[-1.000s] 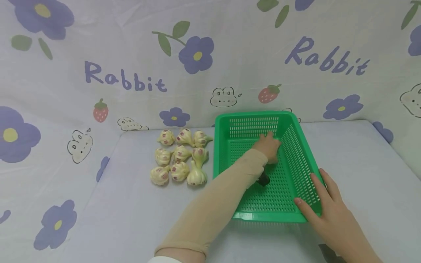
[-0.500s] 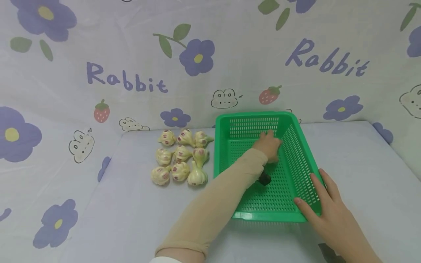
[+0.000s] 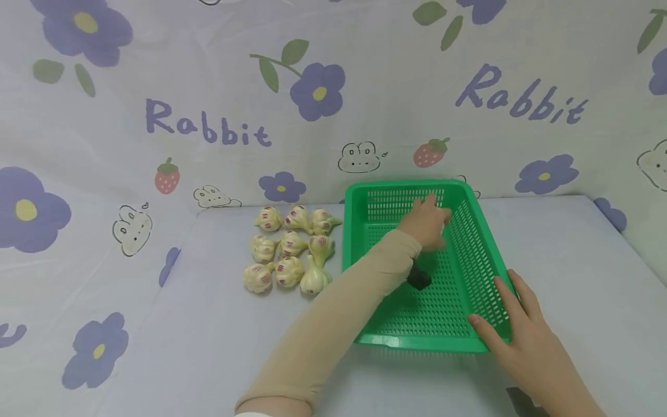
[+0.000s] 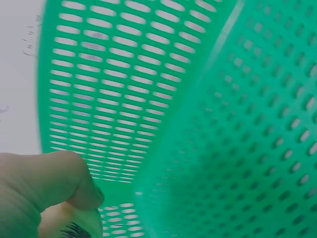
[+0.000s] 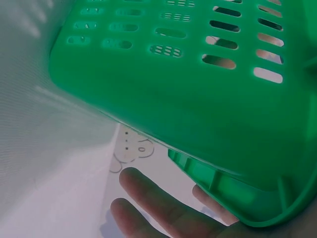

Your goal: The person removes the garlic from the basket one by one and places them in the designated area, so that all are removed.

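A green perforated plastic basket (image 3: 417,341) stands on the table. My left hand (image 3: 424,223) reaches over its inside, near the far right corner. In the left wrist view this hand pinches a pale garlic bulb (image 4: 74,225) with dark streaks, mostly cut off by the frame and hidden by the hand from above. My right hand (image 3: 528,341) holds the basket's near right corner, thumb over the rim and the other fingers along the outside. Several garlic bulbs (image 3: 289,271) with purple streaks lie in rows left of the basket.
A beige sleeve (image 3: 339,324) covers the left forearm, which crosses the basket's near left side. A black wrist device (image 3: 418,279) hangs under that wrist. A white cloth (image 3: 219,121) with flowers and "Rabbit" lettering rises behind the table.
My left hand has risen slightly inside the basket, and its forearm has shifted a little left. The right hand keeps its hold on the corner. The head view has shifted slightly.
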`<state>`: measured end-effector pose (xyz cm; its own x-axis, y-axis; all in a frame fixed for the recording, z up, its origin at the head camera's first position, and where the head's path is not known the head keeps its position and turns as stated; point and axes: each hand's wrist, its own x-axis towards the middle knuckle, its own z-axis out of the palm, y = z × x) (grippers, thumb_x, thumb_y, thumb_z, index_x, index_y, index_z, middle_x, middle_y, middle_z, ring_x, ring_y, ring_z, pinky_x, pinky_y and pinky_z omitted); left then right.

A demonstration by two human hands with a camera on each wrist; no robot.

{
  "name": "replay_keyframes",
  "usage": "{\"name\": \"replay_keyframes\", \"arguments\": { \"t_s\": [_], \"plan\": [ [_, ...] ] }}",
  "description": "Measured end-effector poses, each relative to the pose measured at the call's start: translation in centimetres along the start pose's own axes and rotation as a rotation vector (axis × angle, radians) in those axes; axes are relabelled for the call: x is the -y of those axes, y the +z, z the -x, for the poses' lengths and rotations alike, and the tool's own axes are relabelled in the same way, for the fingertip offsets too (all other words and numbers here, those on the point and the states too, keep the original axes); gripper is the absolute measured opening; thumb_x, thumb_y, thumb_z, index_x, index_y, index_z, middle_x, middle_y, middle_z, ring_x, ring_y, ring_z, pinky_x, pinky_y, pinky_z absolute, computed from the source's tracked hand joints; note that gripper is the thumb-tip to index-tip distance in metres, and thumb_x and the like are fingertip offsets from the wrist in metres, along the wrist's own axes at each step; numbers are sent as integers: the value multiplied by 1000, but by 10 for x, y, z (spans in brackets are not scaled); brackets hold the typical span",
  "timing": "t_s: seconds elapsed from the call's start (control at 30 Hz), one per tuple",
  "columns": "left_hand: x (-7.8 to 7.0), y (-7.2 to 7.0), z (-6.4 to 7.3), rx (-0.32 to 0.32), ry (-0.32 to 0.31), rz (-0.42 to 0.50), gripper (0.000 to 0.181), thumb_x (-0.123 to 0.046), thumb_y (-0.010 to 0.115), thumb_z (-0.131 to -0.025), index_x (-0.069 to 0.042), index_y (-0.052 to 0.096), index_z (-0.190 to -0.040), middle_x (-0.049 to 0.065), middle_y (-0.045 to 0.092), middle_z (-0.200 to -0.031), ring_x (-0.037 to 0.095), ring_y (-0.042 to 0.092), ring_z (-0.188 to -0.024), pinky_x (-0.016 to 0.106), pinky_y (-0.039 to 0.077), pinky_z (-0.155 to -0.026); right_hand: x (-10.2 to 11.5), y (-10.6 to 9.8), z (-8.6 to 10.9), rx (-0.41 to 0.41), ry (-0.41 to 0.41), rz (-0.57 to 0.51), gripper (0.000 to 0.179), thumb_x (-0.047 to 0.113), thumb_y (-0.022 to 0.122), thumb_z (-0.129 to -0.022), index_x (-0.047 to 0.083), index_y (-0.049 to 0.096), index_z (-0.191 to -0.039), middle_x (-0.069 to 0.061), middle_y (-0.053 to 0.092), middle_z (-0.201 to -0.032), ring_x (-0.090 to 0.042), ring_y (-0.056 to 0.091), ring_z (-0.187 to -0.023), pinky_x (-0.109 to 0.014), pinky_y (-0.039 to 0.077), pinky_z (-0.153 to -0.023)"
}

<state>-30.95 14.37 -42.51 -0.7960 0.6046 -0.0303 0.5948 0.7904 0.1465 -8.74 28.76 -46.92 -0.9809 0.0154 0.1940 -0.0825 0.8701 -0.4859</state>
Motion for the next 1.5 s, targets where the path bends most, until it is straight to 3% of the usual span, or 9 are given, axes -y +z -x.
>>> {"name": "replay_keyframes", "arguments": {
  "t_s": [0.07, 0.2, 0.43, 0.63, 0.77, 0.97, 1.2, 1.5],
  "plan": [
    [1, -9, 6, -18, 19, 19, 35, -26, 75, -92, -24, 66, -125, 5, 44, -145, 24, 44, -130, 27, 54, -84, 0, 0, 0, 4, 6, -4, 86, 45, 61, -103, 3, 19, -165, -22, 10, -172, -59, 44, -133, -79, 43, -87],
    [4, -28, 19, -59, 58, 26, 31, -22, 71, -90, -24, 64, -120, 4, 46, -137, 20, 43, -119, 25, 48, -88, 1, 0, 1, 6, 12, -7, 86, 45, 61, -103, 3, 19, -165, -22, 9, -172, -60, 44, -132, -79, 43, -87],
    [13, -57, 55, -141, 90, 100, 38, -18, 69, -90, -24, 66, -128, 4, 47, -137, 20, 44, -121, 25, 49, -88, 1, 0, 2, 18, 19, -4, 86, 46, 60, -104, 2, 19, -165, -22, 8, -172, -60, 44, -132, -79, 43, -87],
    [25, -72, 87, -251, 90, 157, 42, -11, 66, -86, -22, 68, -127, 4, 47, -130, 21, 44, -117, 26, 50, -81, 0, 0, 1, 13, 7, -13, 86, 44, 61, -104, 3, 18, -166, -22, 7, -173, -61, 43, -133, -80, 42, -87],
    [34, -80, 107, -322, 86, 181, 41, -9, 67, -84, -19, 69, -124, 5, 48, -128, 24, 45, -118, 30, 50, -84, -1, 0, -1, 5, 1, -14, 86, 44, 62, -103, 3, 19, -166, -21, 8, -173, -61, 43, -133, -80, 42, -87],
    [49, -82, 132, -414, 80, 223, 35, -7, 69, -84, -15, 70, -118, 9, 47, -125, 29, 46, -120, 37, 50, -93, -2, -1, -2, 10, 8, -1, 86, 45, 61, -104, 3, 18, -165, -22, 8, -173, -61, 42, -134, -80, 42, -88],
    [62, -77, 161, -493, 50, 272, 37, -3, 71, -82, -11, 70, -119, 13, 49, -123, 30, 47, -118, 37, 53, -83, -2, -2, -3, 16, 13, -6, 86, 45, 61, -104, 3, 18, -166, -21, 8, -173, -61, 43, -134, -79, 41, -89],
    [86, -66, 197, -574, -19, 252, 38, -1, 72, -78, -8, 72, -115, 13, 50, -119, 31, 49, -114, 43, 52, -92, -1, -2, -4, 0, 9, -4, 85, 44, 62, -103, 3, 22, -165, -21, 12, -172, -60, 47, -130, -78, 44, -85]
  ]
}}
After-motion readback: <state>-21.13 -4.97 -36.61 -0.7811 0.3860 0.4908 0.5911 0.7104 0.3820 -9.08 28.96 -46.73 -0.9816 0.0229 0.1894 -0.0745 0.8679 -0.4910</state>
